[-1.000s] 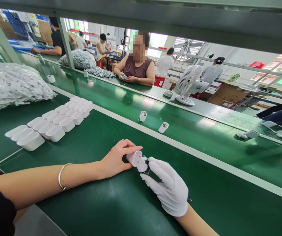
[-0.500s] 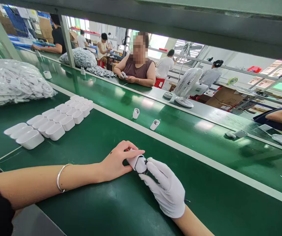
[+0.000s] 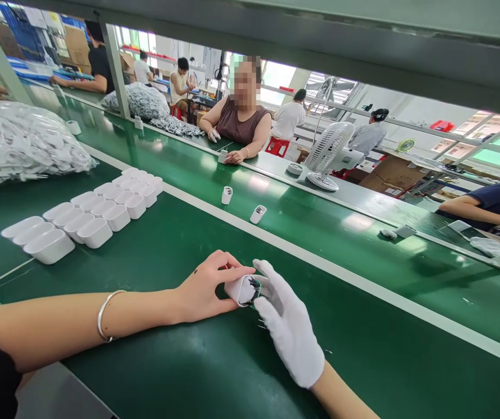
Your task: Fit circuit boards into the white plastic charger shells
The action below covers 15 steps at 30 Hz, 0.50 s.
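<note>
While white case (image 3: 234, 291) is being gripped by bare left hand (image 3: 206, 288) beyond counter's (image 3: 167, 366) near edge, its mouth is being pointed at nearby gloved right hand (image 3: 291, 331), circuit board (image 3: 256, 288) being exposed between; glove's contact is being obscured. Case rows (image 3: 52, 247) are being spread leftward; pale strip (image 3: 276, 242) is being interposed before two far cases (image 3: 257, 215).

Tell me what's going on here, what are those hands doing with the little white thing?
The left hand holds a white plastic case. A green circuit board with black wires sticks out of its end, so it isn't fully inside. The gloved right hand has its fingers spread around the board; I can't tell if they touch it. Rows of white cups stand to the left, and a person sits across.
</note>
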Tool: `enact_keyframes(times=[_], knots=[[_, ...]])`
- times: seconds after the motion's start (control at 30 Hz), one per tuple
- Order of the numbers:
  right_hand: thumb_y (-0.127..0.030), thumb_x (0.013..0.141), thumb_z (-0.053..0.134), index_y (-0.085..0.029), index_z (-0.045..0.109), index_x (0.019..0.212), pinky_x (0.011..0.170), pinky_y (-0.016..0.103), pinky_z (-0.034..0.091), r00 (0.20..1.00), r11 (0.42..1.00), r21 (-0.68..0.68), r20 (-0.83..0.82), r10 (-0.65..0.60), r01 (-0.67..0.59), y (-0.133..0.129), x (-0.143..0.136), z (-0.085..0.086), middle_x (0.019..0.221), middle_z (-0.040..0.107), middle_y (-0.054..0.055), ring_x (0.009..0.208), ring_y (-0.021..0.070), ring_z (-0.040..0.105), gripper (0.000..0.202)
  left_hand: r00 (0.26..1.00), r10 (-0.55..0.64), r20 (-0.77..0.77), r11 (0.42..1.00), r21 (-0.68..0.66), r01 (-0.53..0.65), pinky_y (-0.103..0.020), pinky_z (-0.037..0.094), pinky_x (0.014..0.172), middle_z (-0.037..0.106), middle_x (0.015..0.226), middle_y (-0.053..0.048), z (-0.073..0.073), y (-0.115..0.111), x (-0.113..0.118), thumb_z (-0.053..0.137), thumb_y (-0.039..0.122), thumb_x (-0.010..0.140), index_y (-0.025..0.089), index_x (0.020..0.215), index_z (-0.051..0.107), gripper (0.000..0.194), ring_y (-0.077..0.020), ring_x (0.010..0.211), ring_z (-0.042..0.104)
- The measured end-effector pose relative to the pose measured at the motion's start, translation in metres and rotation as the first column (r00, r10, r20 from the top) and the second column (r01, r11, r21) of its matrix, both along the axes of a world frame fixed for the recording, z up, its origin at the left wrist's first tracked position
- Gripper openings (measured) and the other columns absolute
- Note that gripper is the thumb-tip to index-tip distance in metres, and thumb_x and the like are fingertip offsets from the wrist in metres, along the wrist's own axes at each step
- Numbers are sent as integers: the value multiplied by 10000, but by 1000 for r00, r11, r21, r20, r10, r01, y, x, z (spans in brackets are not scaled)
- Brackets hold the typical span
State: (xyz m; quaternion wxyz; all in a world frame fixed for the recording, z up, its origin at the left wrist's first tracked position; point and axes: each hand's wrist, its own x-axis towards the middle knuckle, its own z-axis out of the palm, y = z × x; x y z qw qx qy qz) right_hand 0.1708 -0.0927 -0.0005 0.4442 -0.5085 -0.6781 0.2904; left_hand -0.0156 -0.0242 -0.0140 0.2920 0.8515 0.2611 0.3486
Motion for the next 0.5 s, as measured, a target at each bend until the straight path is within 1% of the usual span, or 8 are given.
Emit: enact_keyframes(times=[0.03, 0.07, 0.1, 0.2, 0.27, 0.33, 0.43, 0.5], knots=[[-449, 911, 491, -244, 423, 1374, 921, 394, 494, 996, 988, -149, -82, 27, -39, 1, 0, 7, 1296, 553, 105, 1122, 234, 570, 511, 1000, -16, 15, 1000, 6, 16, -331, 493, 862, 592, 1035, -47, 0, -1, 0, 697, 151, 727, 273, 1225, 583, 525, -195, 981, 523], [-481, 907, 478, -232, 461, 1342, 933, 395, 477, 987, 959, -265, -145, 62, -99, 3, 0, 13, 1273, 568, 101, 1128, 236, 558, 502, 999, -32, 31, 999, 14, 32, -329, 491, 864, 596, 1030, -50, 1, -1, 1, 706, 169, 726, 261, 1224, 584, 521, -196, 981, 522], [-508, 894, 480, -224, 518, 1285, 937, 396, 463, 975, 924, -343, -191, 110, -171, 5, 0, 19, 1226, 591, 95, 1116, 239, 553, 484, 998, -48, 46, 999, 24, 47, -329, 489, 864, 602, 1023, -52, 1, -2, 1, 716, 187, 726, 250, 1221, 587, 516, -197, 976, 522], [-536, 844, 530, -193, 641, 981, 853, 364, 462, 936, 842, -435, -283, 209, -320, 9, -3, 32, 984, 632, 65, 934, 219, 564, 386, 993, -89, 78, 994, 68, 83, -334, 489, 854, 623, 999, -58, 1, -3, 1, 733, 244, 732, 228, 1206, 598, 493, -199, 944, 519], [-532, 827, 550, -172, 623, 793, 770, 326, 455, 935, 827, -469, -310, 173, -309, 8, -8, 36, 854, 611, 47, 814, 189, 543, 368, 990, -117, 80, 990, 86, 110, -342, 488, 853, 633, 992, -63, 1, -4, 1, 744, 272, 729, 214, 1199, 603, 494, -202, 929, 515], [-532, 814, 568, -168, 600, 717, 722, 302, 440, 944, 830, -500, -318, 91, -248, 6, -14, 36, 772, 591, 33, 753, 171, 526, 378, 986, -148, 78, 987, 74, 143, -348, 486, 860, 640, 998, -71, 0, -5, 2, 754, 273, 718, 199, 1203, 602, 513, -205, 928, 516], [-553, 768, 614, -171, 624, 762, 714, 292, 440, 949, 822, -542, -316, -9, -173, 4, -18, 34, 756, 597, 27, 744, 169, 537, 383, 979, -183, 87, 983, 10, 183, -352, 485, 879, 646, 1031, -75, 0, -5, 2, 747, 246, 720, 202, 1230, 584, 538, -207, 951, 534], [-578, 750, 616, -168, 644, 839, 729, 299, 452, 963, 802, -576, -271, -4, -158, 6, -14, 34, 819, 627, 40, 768, 178, 556, 420, 980, -180, 81, 979, -82, 187, -360, 478, 912, 648, 1070, -74, 1, -4, 2, 741, 239, 718, 210, 1251, 567, 562, -213, 993, 549]])
